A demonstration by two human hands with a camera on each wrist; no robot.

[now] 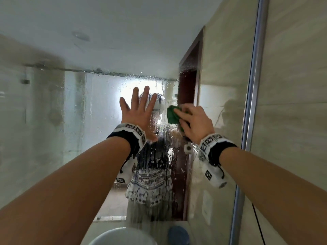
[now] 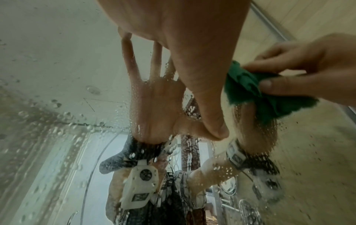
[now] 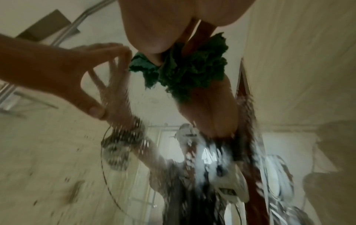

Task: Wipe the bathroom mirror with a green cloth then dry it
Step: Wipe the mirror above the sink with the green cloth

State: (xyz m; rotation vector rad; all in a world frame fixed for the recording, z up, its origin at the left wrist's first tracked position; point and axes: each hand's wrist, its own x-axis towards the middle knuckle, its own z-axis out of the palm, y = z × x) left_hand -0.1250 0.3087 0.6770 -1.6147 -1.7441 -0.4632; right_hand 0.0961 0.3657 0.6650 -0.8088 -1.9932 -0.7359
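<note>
right hand (image 1: 192,121) clamps the bunched green cloth (image 1: 173,114) on the wet mirror (image 1: 70,121); left hand (image 1: 139,114), fingers apart, braces flat and may smear prints or slip.

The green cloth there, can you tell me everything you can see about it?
The green cloth is dark green, soft-looking fabric, crumpled into a wad. The right hand grips it, thumb and fingers curled round it, and holds it against the wet mirror, right of the open left hand, whose fingertips touch the glass. Ragged folds stick out beyond the fingers. Whether it is damp cannot be told.
</note>
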